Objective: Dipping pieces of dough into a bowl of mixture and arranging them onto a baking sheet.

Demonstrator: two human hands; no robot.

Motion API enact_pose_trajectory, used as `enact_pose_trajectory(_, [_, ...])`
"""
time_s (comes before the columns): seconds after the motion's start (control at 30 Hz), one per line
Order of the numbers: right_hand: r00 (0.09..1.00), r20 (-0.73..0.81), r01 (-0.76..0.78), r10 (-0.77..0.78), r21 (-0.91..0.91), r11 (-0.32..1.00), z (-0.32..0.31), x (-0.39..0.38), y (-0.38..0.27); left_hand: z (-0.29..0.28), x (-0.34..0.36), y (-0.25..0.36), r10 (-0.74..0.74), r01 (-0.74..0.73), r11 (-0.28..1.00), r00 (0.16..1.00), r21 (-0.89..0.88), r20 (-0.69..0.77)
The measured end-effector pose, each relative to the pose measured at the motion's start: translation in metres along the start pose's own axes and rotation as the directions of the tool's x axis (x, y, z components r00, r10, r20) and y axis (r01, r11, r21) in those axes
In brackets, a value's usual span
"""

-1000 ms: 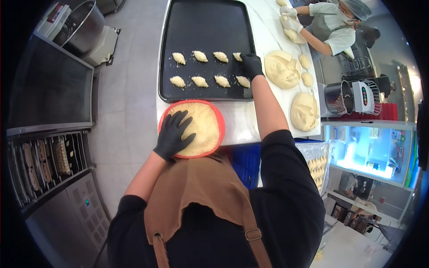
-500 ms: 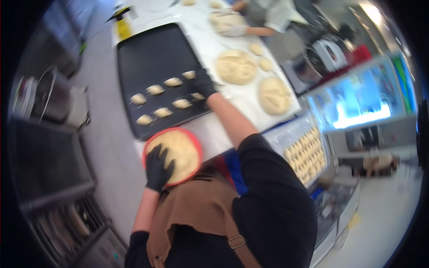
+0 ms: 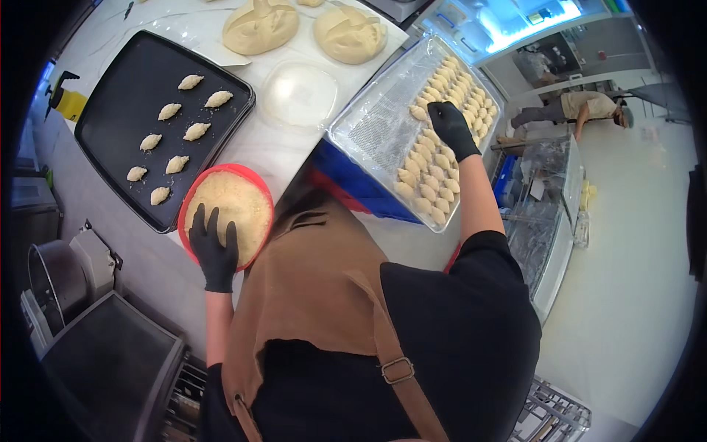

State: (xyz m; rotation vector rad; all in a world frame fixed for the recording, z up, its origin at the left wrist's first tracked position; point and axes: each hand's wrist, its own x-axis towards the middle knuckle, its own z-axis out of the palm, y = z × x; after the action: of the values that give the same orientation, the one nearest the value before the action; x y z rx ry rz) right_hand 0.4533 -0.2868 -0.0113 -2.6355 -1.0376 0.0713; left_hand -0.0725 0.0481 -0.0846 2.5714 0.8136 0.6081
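My left hand (image 3: 214, 247), in a black glove, rests with spread fingers on pale, fine-grained crumbs or seeds (image 3: 239, 199) in a red bowl (image 3: 266, 184). At the right, my black-gloved right hand (image 3: 454, 132) reaches over a tray (image 3: 359, 131) lined with clear plastic. Rows of small, smooth, pointed-oval dough pieces (image 3: 433, 173) lie on it. My right fingers are curled together down among the pieces; their tips are hidden, so what they hold cannot be made out. To the left, a black baking tray (image 3: 121, 110) carries several coated dough pieces (image 3: 197, 131) in two rows.
Two large dough lumps (image 3: 350, 33) sit on the white worktop (image 3: 291, 151) at the far side, near a round translucent lid or sheet (image 3: 300, 93). A yellow spray bottle (image 3: 68, 103) stands past the black tray. Mixer equipment (image 3: 70, 272) is at left; another person (image 3: 582, 107) bends at far right.
My right hand has left the black baking tray and swung right to the tray of smooth dough pieces. My left hand stays in the bowl. The view has turned to the right.
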Motion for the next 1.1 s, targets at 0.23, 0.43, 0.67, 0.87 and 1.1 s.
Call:
enact_pose_trajectory(0.23, [0.992, 0.061, 0.128, -0.113, -0.493, 0.86, 0.07, 0.014, 0.015, -0.001, 0.014, -0.005, 0.044, -0.045, 0.998, 0.999, -0.038, -0.004])
enact_pose_trajectory(0.43, [0.956, 0.007, 0.287, -0.293, -0.236, 0.928, 0.075, 0.024, 0.097, 0.005, 0.016, -0.006, -0.005, 0.005, 0.999, 1.0, -0.042, 0.011])
enact_pose_trajectory(0.67, [0.952, 0.268, -0.285, 0.146, 0.61, 0.739, 0.007, 0.041, -0.06, 0.024, 0.017, 0.012, 0.063, -0.077, 0.981, 0.994, 0.18, 0.086])
enact_pose_trajectory(0.87, [0.749, 0.53, -0.356, -0.399, 0.829, 0.432, 0.06, 0.018, -0.271, 0.009, 0.032, -0.009, -0.001, -0.03, 0.995, 0.949, 0.092, 0.314])
enact_pose_trajectory(1.1, [0.747, 0.181, 0.321, -0.639, 0.743, 0.587, 0.163, -0.039, -0.401, 0.007, -0.012, -0.003, -0.276, 0.14, 0.822, 0.945, -0.552, -0.173])
